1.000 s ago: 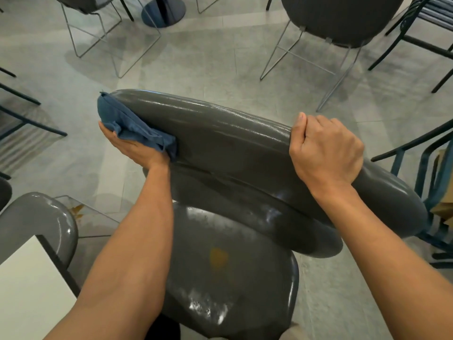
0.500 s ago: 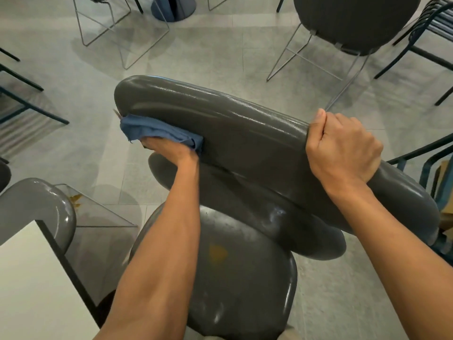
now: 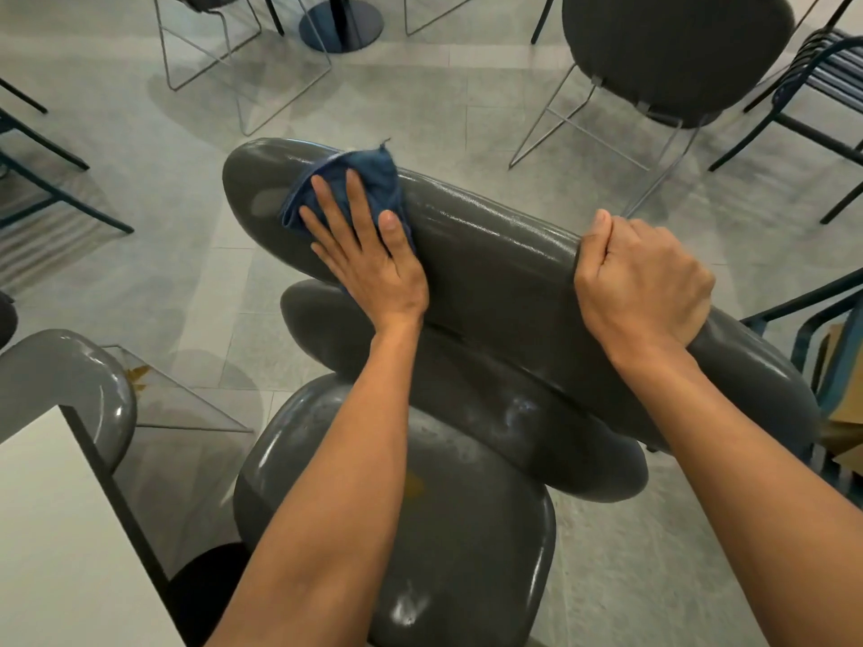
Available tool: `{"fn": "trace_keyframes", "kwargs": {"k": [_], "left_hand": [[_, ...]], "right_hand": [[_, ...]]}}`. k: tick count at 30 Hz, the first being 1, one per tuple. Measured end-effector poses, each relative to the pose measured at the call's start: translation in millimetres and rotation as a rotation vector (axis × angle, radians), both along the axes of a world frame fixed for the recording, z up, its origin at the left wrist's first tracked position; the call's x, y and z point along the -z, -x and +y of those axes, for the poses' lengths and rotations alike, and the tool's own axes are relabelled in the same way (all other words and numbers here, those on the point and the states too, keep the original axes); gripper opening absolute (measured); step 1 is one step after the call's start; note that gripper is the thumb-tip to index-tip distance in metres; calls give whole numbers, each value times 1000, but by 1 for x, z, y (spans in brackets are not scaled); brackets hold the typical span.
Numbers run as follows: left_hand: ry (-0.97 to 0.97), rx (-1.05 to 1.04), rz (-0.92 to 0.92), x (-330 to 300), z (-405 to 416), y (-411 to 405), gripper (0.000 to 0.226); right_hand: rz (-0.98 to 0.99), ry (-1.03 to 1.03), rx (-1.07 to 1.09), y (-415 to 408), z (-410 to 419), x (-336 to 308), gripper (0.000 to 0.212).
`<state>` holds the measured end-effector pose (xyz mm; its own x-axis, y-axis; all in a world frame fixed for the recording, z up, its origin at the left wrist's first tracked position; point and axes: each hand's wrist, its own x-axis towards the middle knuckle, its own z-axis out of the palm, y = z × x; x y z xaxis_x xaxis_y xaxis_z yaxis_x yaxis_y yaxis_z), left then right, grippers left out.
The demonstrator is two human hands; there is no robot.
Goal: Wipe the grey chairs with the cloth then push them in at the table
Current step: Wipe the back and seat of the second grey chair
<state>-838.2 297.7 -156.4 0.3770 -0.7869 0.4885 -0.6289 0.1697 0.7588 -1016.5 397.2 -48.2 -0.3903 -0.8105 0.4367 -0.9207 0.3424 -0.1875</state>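
Note:
A glossy grey chair (image 3: pixel 490 254) fills the middle of the view, its thick rounded backrest running from upper left to lower right above the seat (image 3: pixel 448 530). My left hand (image 3: pixel 369 245) lies flat with straight fingers on a blue cloth (image 3: pixel 373 172), pressing it onto the left part of the backrest top. My right hand (image 3: pixel 640 282) grips the backrest further right, fingers curled over its far side. A yellowish stain shows on the seat beside my left forearm.
A white table (image 3: pixel 51 544) with a dark edge sits at the lower left, with a second grey chair (image 3: pixel 70 380) beside it. Dark wire-legged chairs (image 3: pixel 672 53) and a round table base (image 3: pixel 341 25) stand beyond. Blue metal chairs (image 3: pixel 822 77) line the right side.
My left hand has brought the cloth up from the lower left side of the backrest onto its top, and now lies flat on it. My right hand keeps its grip.

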Motion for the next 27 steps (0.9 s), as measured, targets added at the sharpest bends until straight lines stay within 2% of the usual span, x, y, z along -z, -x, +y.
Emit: {"fn": "trace_keyframes", "kwargs": {"k": [3, 5, 8, 13, 16, 20, 24, 27], "left_hand": [[-101, -35, 195, 33, 6, 2, 72], [-231, -59, 450, 51, 15, 7, 82], [-360, -172, 760, 61, 24, 23, 59], [-304, -284, 911, 47, 19, 37, 61], [-194, -252, 771, 36, 33, 48, 61], [-45, -88, 552, 27, 48, 67, 56], [158, 175, 165, -5, 74, 93, 48], [270, 298, -78, 0, 84, 97, 42]], "right_hand": [[19, 8, 10, 1, -1, 2, 55], [20, 11, 8, 2, -2, 4, 55], [43, 22, 8, 6, -3, 8, 54], [44, 34, -12, 9, -4, 14, 56], [26, 33, -37, 10, -1, 13, 58], [9, 52, -76, 11, 1, 15, 59], [25, 52, -103, 14, 2, 16, 57], [50, 49, -117, 14, 2, 17, 55]]}}
